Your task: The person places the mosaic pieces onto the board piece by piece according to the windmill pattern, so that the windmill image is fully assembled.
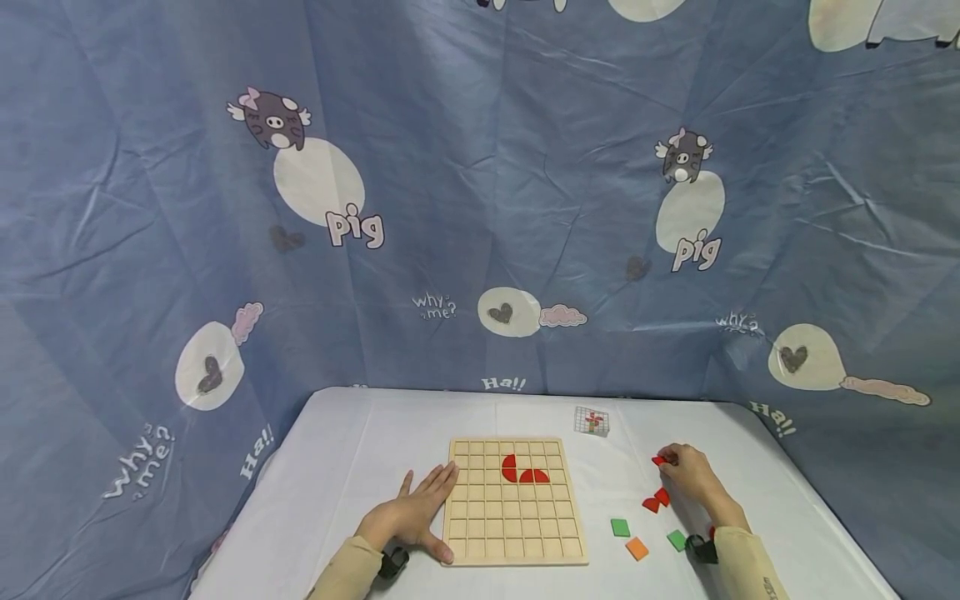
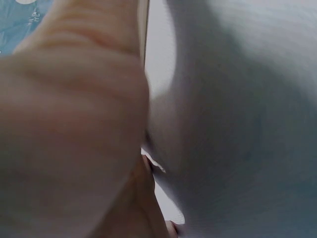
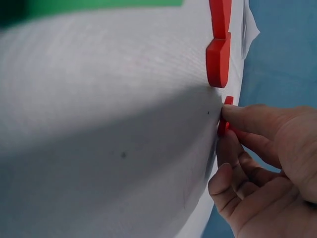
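Observation:
A wooden grid board (image 1: 512, 529) lies on the white table, with red quarter-circle pieces (image 1: 534, 477) in its upper cells. Along the board's left edge rests my left hand (image 1: 415, 510), fingers spread and thumb by the lower left corner. In the left wrist view that hand (image 2: 74, 114) fills much of the picture and the board is mostly hidden. Right of the board, my right hand (image 1: 690, 472) pinches a red quarter-circle piece (image 1: 658, 460) between thumb and fingers. The right wrist view shows this red piece (image 3: 225, 116) close to the tabletop, partly covered by the thumb.
Two red pieces (image 1: 651, 504) touch near the right hand. Closer to me lie green squares (image 1: 620, 527) and an orange square (image 1: 637, 548). Some red shows beside the right wrist's black device (image 1: 702, 548). A small pattern card (image 1: 592, 422) stands behind the board. A blue curtain (image 1: 450, 208) hangs behind.

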